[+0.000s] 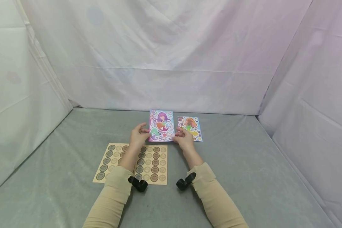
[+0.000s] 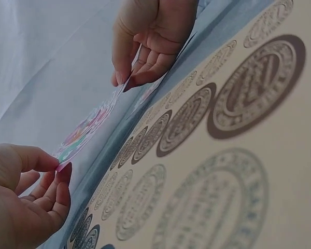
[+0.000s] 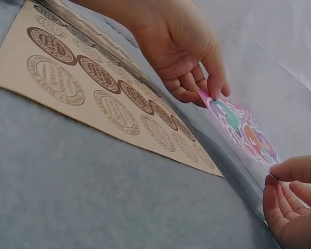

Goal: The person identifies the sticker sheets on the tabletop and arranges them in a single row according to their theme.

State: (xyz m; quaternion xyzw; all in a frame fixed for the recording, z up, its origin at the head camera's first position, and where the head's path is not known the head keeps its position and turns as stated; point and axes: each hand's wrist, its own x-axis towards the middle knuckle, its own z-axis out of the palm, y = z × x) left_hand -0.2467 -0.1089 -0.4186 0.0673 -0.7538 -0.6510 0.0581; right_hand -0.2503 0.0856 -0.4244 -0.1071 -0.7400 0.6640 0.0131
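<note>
A mermaid sticker sheet (image 1: 161, 125) with a purple-haired figure is held up between both hands, tilted above the table. My left hand (image 1: 138, 136) pinches its lower left corner between thumb and forefinger. At the lower right corner, my right hand (image 1: 185, 139) pinches it the same way. Both wrist views show the sheet (image 2: 90, 127) stretched between the two pinches. Behind the right hand lies a second mermaid sticker sheet (image 1: 196, 126) with an orange-haired figure, partly covered by that hand.
Two tan sheets of round label stickers, one on the left (image 1: 102, 167) and one on the right (image 1: 159, 164), lie under and beside the left forearm. Grey cloth (image 1: 245, 177) covers the table. White curtains (image 1: 165, 85) enclose the back and sides.
</note>
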